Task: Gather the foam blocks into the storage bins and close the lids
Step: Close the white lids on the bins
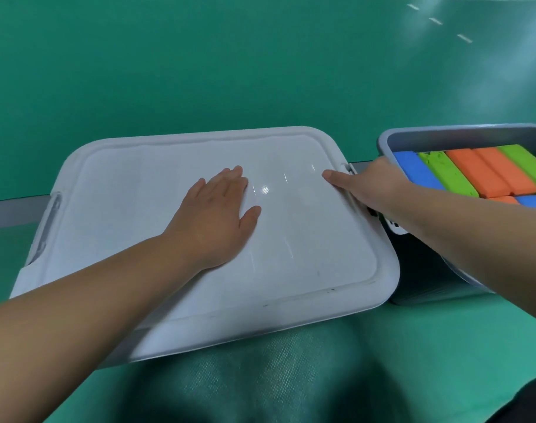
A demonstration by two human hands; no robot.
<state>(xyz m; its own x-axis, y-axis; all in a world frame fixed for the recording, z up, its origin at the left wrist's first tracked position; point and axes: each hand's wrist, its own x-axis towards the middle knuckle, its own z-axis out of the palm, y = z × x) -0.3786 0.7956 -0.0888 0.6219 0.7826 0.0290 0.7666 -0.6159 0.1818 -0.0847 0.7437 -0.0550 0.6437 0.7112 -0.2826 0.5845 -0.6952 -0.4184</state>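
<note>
Head view: a grey storage bin (443, 137) at right stands open and holds blue, green and orange foam blocks (480, 175) laid side by side; its right part is cut off by the frame. Just beside it, a white lid (291, 239) lies flat and hides whatever is beneath. The left hand (213, 215) presses on the lid, fingers straight and together. The right hand (373, 184) grips the lid's right edge at the latch (352, 169), thumb on top, fingertips hidden. Both stand on a green surface (199, 71).
</note>
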